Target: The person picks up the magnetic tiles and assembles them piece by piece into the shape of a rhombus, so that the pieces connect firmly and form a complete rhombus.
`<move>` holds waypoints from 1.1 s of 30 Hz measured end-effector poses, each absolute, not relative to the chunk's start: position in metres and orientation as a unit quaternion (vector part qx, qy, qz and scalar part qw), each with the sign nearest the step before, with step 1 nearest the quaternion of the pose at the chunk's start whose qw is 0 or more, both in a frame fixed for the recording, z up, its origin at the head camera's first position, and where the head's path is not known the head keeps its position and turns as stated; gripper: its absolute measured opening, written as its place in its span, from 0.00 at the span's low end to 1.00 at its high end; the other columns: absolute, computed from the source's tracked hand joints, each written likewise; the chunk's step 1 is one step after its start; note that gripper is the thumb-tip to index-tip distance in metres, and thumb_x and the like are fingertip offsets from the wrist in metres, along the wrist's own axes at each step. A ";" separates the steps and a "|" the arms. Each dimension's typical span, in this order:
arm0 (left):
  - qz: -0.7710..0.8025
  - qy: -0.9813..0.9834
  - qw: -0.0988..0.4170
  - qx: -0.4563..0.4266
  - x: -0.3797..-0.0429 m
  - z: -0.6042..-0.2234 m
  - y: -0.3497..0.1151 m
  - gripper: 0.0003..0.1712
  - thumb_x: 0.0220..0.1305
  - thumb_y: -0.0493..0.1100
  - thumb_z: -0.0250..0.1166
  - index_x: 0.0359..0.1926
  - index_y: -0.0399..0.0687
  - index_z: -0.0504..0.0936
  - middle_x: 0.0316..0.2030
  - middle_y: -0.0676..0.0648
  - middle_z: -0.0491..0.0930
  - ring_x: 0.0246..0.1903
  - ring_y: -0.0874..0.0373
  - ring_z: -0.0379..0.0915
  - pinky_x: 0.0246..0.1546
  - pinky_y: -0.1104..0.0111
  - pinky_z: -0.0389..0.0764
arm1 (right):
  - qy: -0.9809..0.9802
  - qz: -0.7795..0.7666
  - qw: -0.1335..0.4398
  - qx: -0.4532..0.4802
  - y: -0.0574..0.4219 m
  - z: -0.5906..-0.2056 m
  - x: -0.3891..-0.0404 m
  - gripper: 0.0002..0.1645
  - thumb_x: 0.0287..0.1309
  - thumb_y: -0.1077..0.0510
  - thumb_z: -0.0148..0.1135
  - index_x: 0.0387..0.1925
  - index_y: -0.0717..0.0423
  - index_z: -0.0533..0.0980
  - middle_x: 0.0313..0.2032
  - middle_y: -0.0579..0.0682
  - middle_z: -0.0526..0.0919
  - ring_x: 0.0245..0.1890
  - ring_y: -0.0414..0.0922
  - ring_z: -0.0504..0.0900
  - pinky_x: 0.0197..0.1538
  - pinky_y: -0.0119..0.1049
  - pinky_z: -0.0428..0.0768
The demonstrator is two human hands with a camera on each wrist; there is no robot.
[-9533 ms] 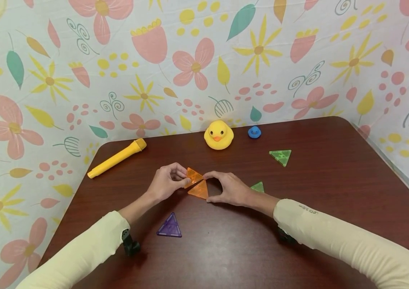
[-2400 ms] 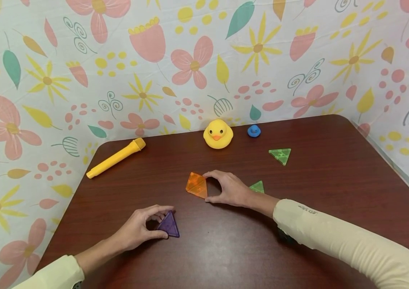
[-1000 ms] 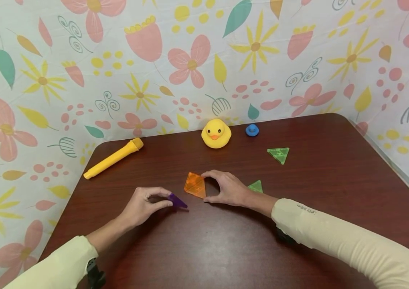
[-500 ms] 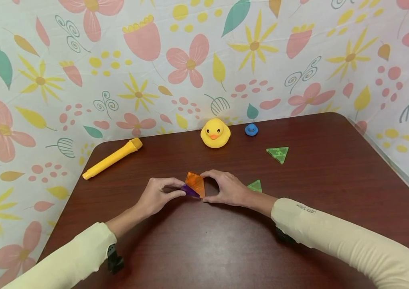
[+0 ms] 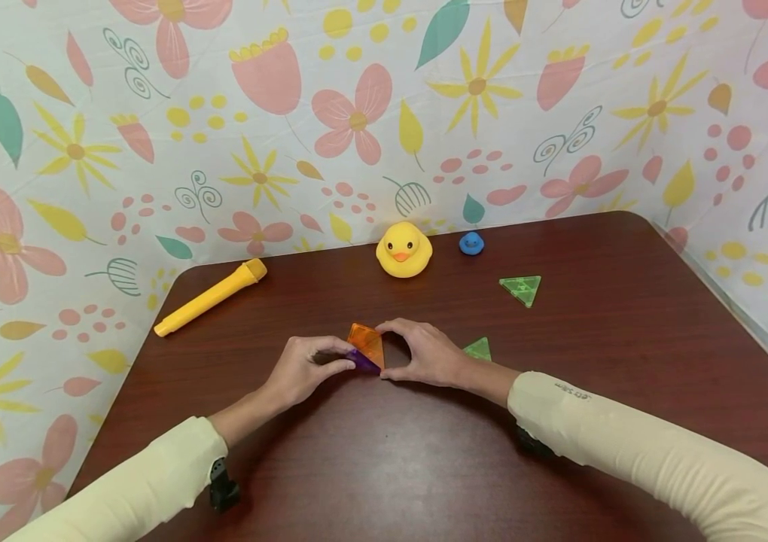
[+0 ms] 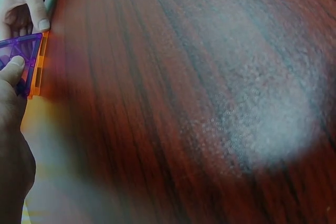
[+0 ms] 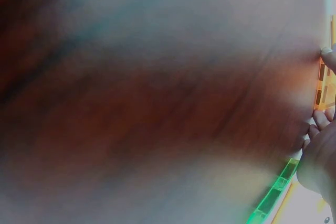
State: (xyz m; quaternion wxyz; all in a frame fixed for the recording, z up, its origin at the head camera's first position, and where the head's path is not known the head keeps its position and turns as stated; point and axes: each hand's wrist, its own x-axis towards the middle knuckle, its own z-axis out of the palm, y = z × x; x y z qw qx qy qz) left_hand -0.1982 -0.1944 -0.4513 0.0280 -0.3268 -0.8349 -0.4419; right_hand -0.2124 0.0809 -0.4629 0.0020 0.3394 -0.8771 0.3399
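Purple triangle point(image 5: 366, 362), tilted, in left fingers point(image 5: 335, 345)

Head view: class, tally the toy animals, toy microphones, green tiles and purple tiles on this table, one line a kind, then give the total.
Toy animals: 2 (yellow duck, small blue toy)
Toy microphone: 1
Green tiles: 2
Purple tile: 1
Total: 6

Purple tri point(image 5: 365, 362) moved fwd, now tilted up by orange pair point(image 5: 369, 341), pinched in L hand point(image 5: 301, 369)
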 end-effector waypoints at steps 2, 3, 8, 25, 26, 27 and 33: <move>-0.440 -0.836 0.029 -0.326 -0.198 -0.452 -0.194 0.10 0.62 0.38 0.78 0.45 0.52 0.93 0.42 0.56 0.91 0.44 0.60 0.88 0.46 0.64 0.88 | -0.877 0.339 0.003 0.339 0.081 -0.463 -0.213 0.44 0.53 0.48 0.85 0.67 0.59 0.76 0.62 0.53 0.83 0.64 0.50 0.81 0.67 0.49 0.78; -0.440 -0.837 0.030 -0.325 -0.199 -0.452 -0.194 0.10 0.62 0.38 0.78 0.45 0.52 0.93 0.41 0.57 0.91 0.44 0.60 0.88 0.46 0.64 0.88 | -0.878 0.339 0.004 0.339 0.081 -0.463 -0.213 0.44 0.53 0.48 0.85 0.67 0.59 0.76 0.62 0.53 0.83 0.64 0.50 0.81 0.67 0.49 0.78; -0.441 -0.835 0.035 -0.328 -0.199 -0.454 -0.194 0.10 0.62 0.38 0.78 0.45 0.52 0.93 0.41 0.57 0.91 0.43 0.60 0.88 0.46 0.64 0.88 | -0.877 0.339 0.005 0.340 0.081 -0.463 -0.213 0.44 0.53 0.48 0.85 0.67 0.59 0.76 0.62 0.53 0.83 0.64 0.50 0.81 0.67 0.49 0.78; -0.427 -0.829 0.058 -0.357 -0.196 -0.455 -0.199 0.13 0.66 0.35 0.76 0.49 0.53 0.90 0.45 0.55 0.87 0.44 0.60 0.86 0.47 0.63 0.87 | -0.879 0.336 0.006 0.338 0.080 -0.464 -0.213 0.44 0.53 0.47 0.85 0.67 0.58 0.76 0.61 0.53 0.83 0.63 0.49 0.82 0.66 0.48 0.79; -0.427 -0.830 0.059 -0.354 -0.196 -0.455 -0.199 0.12 0.67 0.36 0.76 0.49 0.53 0.90 0.45 0.55 0.88 0.44 0.60 0.87 0.47 0.63 0.88 | -0.879 0.336 0.006 0.338 0.080 -0.463 -0.213 0.44 0.53 0.47 0.85 0.67 0.58 0.76 0.61 0.53 0.83 0.63 0.49 0.82 0.66 0.49 0.79; -0.428 -0.831 0.060 -0.350 -0.196 -0.455 -0.199 0.12 0.67 0.37 0.76 0.49 0.53 0.89 0.45 0.56 0.88 0.44 0.61 0.87 0.46 0.63 0.88 | -0.879 0.337 0.005 0.337 0.080 -0.463 -0.213 0.44 0.53 0.47 0.85 0.67 0.58 0.76 0.61 0.53 0.83 0.63 0.49 0.82 0.66 0.49 0.79; -0.430 -0.834 0.076 -0.338 -0.195 -0.455 -0.199 0.09 0.66 0.38 0.77 0.45 0.54 0.89 0.46 0.55 0.87 0.44 0.60 0.87 0.46 0.65 0.87 | -0.879 0.337 0.005 0.336 0.081 -0.463 -0.212 0.44 0.53 0.47 0.85 0.67 0.58 0.77 0.61 0.53 0.84 0.63 0.50 0.82 0.66 0.49 0.79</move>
